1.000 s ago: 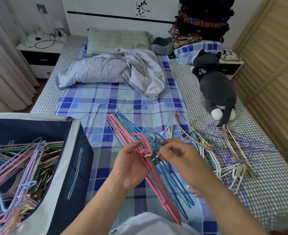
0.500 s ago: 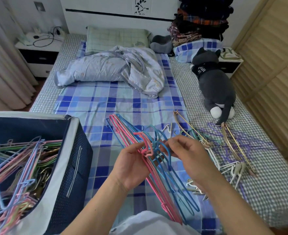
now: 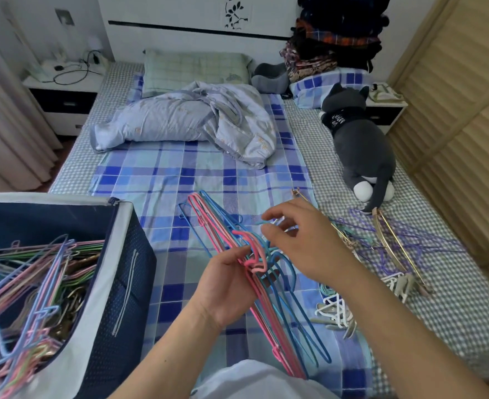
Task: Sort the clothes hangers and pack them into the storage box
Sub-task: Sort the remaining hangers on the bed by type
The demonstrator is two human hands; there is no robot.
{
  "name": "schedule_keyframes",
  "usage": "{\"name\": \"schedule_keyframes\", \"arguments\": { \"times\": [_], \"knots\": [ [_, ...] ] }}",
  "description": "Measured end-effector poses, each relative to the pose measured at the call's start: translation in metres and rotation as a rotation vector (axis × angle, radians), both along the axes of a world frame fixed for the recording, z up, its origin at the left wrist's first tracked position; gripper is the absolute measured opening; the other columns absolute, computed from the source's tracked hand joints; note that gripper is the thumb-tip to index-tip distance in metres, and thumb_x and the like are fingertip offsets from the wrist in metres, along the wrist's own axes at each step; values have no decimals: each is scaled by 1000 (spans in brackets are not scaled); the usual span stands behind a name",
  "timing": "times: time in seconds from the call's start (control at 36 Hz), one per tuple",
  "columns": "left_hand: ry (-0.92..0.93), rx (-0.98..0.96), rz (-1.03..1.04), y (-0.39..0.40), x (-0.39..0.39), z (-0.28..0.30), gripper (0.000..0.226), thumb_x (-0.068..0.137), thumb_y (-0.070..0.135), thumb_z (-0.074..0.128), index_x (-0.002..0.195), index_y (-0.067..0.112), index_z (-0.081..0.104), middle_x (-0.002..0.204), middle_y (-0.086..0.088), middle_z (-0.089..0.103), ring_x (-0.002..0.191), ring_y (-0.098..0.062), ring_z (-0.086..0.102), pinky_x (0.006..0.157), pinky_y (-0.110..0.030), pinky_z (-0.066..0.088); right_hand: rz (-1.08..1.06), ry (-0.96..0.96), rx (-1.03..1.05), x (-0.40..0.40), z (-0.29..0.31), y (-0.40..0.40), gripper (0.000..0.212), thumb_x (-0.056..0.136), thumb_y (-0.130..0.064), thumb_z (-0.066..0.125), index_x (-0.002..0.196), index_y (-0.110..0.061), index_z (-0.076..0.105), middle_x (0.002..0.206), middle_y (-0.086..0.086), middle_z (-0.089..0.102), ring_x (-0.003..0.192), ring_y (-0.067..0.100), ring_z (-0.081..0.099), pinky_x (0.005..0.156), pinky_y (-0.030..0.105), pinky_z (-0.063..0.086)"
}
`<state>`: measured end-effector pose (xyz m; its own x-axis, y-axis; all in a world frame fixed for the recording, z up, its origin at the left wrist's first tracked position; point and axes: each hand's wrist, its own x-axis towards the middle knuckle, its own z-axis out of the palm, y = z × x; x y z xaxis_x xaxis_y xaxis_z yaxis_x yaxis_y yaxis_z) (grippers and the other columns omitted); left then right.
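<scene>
Currently I note my left hand (image 3: 226,286) gripping the pink-and-blue wire hanger bundle (image 3: 269,298) over the bed while my right hand (image 3: 298,240) pinches a teal hook; I would square all hooks before moving them to the storage box (image 3: 113,283).

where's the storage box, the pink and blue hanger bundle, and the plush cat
storage box (image 3: 116,286): head view, on its navy side wall
pink and blue hanger bundle (image 3: 269,305): head view, on the shafts below the left hand
plush cat (image 3: 361,145): head view, on its grey back
</scene>
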<state>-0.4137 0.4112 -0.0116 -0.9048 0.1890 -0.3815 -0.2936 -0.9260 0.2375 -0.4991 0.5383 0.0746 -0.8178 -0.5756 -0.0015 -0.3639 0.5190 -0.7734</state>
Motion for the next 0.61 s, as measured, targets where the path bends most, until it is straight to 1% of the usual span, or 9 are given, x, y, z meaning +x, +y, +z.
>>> {"name": "schedule_keyframes", "arguments": {
  "times": [0.06,0.11,0.22,0.28,0.36,0.44,0.47,0.53,0.61],
  "knots": [
    [2,10,8,1,1,4,46,99,11,46,140,-8,51,154,-25,42,118,-36,57,124,-55,20,4,-13,65,0,-2,-2,4,92,-42,66,95,-42,65,106,-19,51,88,-2,62,80,22,52],
    [20,-8,20,2,3,8,39,101,10,42,133,-6,58,144,-25,53,101,-34,69,118,-53,32,9,-48,68,4,-4,-1,5,91,-44,66,95,-44,63,107,-18,52,84,-2,62,73,17,49],
    [50,-90,29,-1,8,12,37,101,9,41,129,-6,60,132,-26,62,119,-37,64,120,-53,32,45,-191,38,13,-9,9,18,91,-41,67,107,-47,59,106,-12,54,77,7,62,61,17,49],
    [50,-102,39,-2,9,11,36,100,7,40,124,-7,63,133,-27,62,125,-40,60,118,-52,35,74,-288,8,15,-12,12,27,92,-37,67,111,-53,56,104,-10,55,82,14,67,72,28,58],
    [64,-99,32,-1,9,11,38,100,7,37,113,-7,70,139,-29,57,131,-43,55,114,-52,41,108,-370,-2,16,-17,16,40,94,-30,66,122,-57,55,96,-14,57,86,14,72,90,42,57],
    [72,-146,10,-1,8,11,39,100,8,37,101,-5,75,134,-26,62,117,-40,64,90,-45,56,120,-407,8,16,-18,17,46,96,-21,64,134,-45,53,99,-8,57,84,15,73,92,38,56],
    [70,-157,4,-1,7,12,40,99,7,37,99,-4,75,131,-25,64,110,-38,66,87,-45,57,122,-409,8,17,-17,17,45,97,-19,62,133,-44,54,99,-6,57,82,17,73,90,36,57],
    [61,-188,-26,-2,2,9,39,100,7,37,102,-3,75,122,-24,67,100,-36,69,90,-49,56,101,-387,24,15,-18,16,39,99,-18,60,129,-42,57,100,-1,57,78,20,73,86,37,58],
    [-7,-237,-67,-7,-13,-3,34,100,5,37,111,-6,68,109,-22,69,85,-33,69,79,-46,56,7,-383,-23,8,-26,13,28,100,-18,59,121,-36,64,96,8,55,63,23,68,84,48,59]
  ]
}}
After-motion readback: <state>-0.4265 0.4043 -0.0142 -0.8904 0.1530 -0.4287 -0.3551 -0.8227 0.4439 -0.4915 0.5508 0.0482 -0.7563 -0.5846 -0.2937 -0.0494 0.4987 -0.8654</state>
